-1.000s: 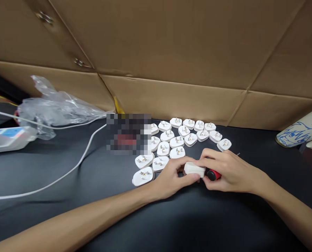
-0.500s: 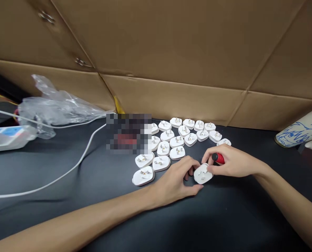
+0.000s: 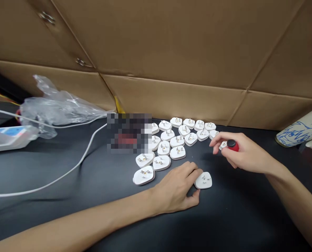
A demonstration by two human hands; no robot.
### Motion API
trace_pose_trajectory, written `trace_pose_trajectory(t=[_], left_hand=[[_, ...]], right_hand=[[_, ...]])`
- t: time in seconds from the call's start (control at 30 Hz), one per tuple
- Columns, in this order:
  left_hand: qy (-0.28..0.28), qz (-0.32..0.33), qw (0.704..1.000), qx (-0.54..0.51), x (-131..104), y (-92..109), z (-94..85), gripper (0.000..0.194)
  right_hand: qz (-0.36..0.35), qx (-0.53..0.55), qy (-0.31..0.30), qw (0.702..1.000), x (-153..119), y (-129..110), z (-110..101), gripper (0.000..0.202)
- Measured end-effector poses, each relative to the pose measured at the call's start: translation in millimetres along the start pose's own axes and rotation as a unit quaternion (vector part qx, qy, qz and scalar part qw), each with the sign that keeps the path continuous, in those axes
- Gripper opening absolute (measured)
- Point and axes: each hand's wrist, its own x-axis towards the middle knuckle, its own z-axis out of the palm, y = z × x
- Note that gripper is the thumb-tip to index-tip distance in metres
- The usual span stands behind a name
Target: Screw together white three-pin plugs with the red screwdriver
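My left hand (image 3: 180, 187) grips the edge of a white plug (image 3: 204, 180) between thumb and fingers, its metal pins facing up. To the right and a little farther back, my right hand (image 3: 241, 152) is raised over the table. A screwdriver (image 3: 233, 145) with a red handle and black end is tucked in that palm; its shaft is hidden. The right thumb and fingers are apart, and another white plug (image 3: 223, 145) shows partly between them; whether they touch it I cannot tell. Several more plugs (image 3: 163, 148) lie pins up beyond my left hand.
Brown padded panels (image 3: 171, 45) close off the back of the black table (image 3: 98, 175). At left are a crumpled clear plastic bag (image 3: 58, 105), a white cable (image 3: 84, 157) and a white power strip (image 3: 11, 136). A patterned cup (image 3: 300, 129) stands at the far right.
My right hand has let go of the plug and moved right and back with the screwdriver. My left hand has closed on that plug, which is now turned and slightly nearer me.
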Motion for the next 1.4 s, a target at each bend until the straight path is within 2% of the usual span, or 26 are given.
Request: trace_pose_trajectory(t=[0.07,0.13,0.2,0.27,0.37,0.47,0.63,1.0,1.23,1.4], left_hand=[[0.007,0.005,1.0,0.02,-2,1,1.0,0.049],[0.004,0.018,0.999,0.045,-4,3,1.7,0.054],[-0.008,0.037,0.997,0.068,-6,4,1.9,0.045],[-0.023,0.066,0.995,0.077,-7,6,1.7,0.04],[-0.036,0.103,0.992,0.068,-8,7,0.7,0.042],[-0.039,0.099,0.993,0.051,-7,6,-0.5,0.041],[-0.037,0.072,0.996,0.034,-5,3,-1.2,0.041],[-0.05,0.062,0.997,0.02,-5,2,-1.1,0.042],[-0.058,0.046,0.997,0.017,-4,4,-3.7,0.042],[-0.005,-0.003,0.999,-0.032,-5,-1,3.0,0.041]], right_hand=[[-0.018,0.029,0.023,0.999,-7,-7,-10,0.017],[-0.046,0.041,0.072,0.995,-12,-12,-18,0.015],[-0.054,0.045,0.112,0.991,-14,-14,-21,0.02],[-0.036,0.052,0.125,0.99,-13,-14,-20,0.029],[-0.005,0.101,0.114,0.988,-8,-12,-13,0.035],[-0.005,0.15,0.106,0.983,-3,-9,-5,0.024],[-0.044,0.115,0.075,0.99,6,-3,6,0.015],[-0.041,0.087,0.035,0.995,11,-5,17,0.013],[-0.043,0.104,0.056,0.992,4,-6,5,0.013],[-0.036,0.126,0.098,0.987,-7,-14,-12,0.018]])
